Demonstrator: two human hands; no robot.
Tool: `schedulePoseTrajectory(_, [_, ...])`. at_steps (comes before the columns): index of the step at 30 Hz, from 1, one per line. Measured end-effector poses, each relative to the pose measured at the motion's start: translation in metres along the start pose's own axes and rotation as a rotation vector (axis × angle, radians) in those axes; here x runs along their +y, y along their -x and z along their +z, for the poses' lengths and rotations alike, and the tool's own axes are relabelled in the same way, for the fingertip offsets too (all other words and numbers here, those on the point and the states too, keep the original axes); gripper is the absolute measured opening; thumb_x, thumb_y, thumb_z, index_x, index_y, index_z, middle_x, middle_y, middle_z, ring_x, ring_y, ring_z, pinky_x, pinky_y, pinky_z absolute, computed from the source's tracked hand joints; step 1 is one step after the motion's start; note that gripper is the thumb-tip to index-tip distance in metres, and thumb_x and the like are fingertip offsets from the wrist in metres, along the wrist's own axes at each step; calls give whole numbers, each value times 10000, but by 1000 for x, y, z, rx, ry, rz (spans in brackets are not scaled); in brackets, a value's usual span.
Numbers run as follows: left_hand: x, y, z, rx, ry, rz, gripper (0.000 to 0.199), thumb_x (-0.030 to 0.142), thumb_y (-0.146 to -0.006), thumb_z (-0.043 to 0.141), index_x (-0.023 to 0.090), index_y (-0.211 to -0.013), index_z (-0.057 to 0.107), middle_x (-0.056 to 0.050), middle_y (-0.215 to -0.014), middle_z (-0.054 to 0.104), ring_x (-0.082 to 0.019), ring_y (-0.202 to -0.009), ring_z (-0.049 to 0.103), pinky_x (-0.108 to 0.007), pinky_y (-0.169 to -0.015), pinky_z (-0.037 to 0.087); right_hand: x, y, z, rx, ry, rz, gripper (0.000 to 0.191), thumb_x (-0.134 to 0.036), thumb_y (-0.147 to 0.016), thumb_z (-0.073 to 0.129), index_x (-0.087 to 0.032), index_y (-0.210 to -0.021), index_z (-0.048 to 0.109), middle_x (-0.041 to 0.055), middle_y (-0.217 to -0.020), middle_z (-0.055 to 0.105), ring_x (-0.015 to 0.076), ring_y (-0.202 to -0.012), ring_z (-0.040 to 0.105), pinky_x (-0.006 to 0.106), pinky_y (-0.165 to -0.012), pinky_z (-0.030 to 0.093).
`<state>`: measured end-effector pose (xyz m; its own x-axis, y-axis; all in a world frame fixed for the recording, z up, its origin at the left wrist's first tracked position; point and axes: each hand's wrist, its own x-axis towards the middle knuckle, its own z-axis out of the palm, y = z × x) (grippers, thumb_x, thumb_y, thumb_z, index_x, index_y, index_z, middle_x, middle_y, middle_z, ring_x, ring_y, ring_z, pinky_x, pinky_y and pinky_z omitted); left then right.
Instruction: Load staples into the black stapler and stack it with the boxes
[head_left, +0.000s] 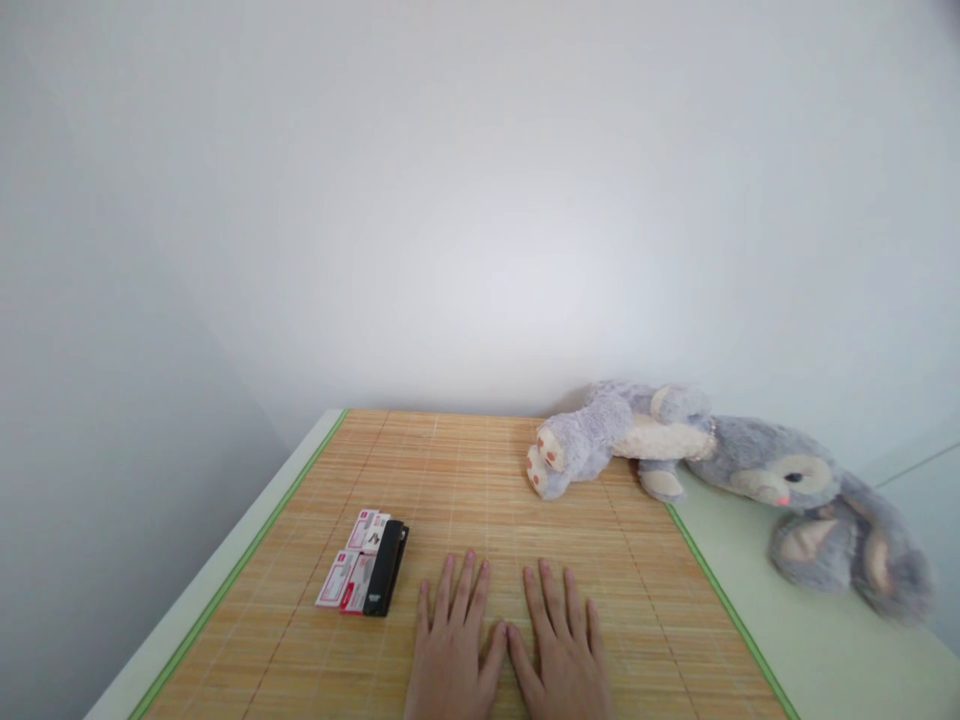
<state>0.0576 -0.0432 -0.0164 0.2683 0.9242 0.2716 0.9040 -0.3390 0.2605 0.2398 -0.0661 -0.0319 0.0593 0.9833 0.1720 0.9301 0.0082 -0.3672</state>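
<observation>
My left hand (454, 645) lies flat, palm down, on the bamboo mat (465, 480), fingers spread. Beside it my right hand (561, 650) rests the same way, and the two thumb tips meet or nearly meet. Neither hand holds anything. To the left of my left hand, apart from it, lies a long black item (384, 570) that looks like a stapler, though its kind is not certain. Against its left side sit several small white and pink printed packets or cards (337, 578), laid close together.
A grey plush rabbit (664, 437) lies on its side at the back right, legs on the mat, head and ears over the pale tabletop (840, 640). Green trim (247, 555) edges the mat. A white wall (480, 200) stands behind the table.
</observation>
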Motion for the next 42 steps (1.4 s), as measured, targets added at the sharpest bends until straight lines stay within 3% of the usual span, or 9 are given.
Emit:
schedulePoseTrajectory(10, [2,1,-2,-31,-44,14,680,417,-1018,439,383,-1635,154,18,-1687,305,-313,-1581,194,-613,-1231,239,-5,2,-10,-17,11,-4,670,-584,-997,453,-401,-1613,263,-15,-1683,264,385,-1570,194,700,-1231,146])
schedulePoseTrajectory(18, [5,1,-4,2,-106,4,663,403,-1026,430,354,-1635,171,15,-1698,283,-297,-1580,187,-583,-1252,185,-12,2,-15,-73,180,8,705,-680,-1009,332,-336,-1621,259,10,-1702,200,375,-1578,167,668,-1238,170])
schedulePoseTrajectory(31, [3,2,0,17,-132,13,664,406,-1021,429,365,-1634,176,38,-1695,285,-284,-1583,180,-556,-1252,188,-4,2,-4,-40,225,-22,703,-691,-1005,315,-340,-1614,283,16,-1692,230,391,-1568,195,678,-1219,206])
schedulePoseTrajectory(42, [6,1,-5,-20,-95,-11,673,408,-1021,429,360,-1637,162,26,-1700,270,-293,-1586,174,-585,-1252,199,-12,3,-14,-60,234,-8,695,-664,-1014,318,-330,-1621,264,20,-1702,211,382,-1573,183,670,-1227,186])
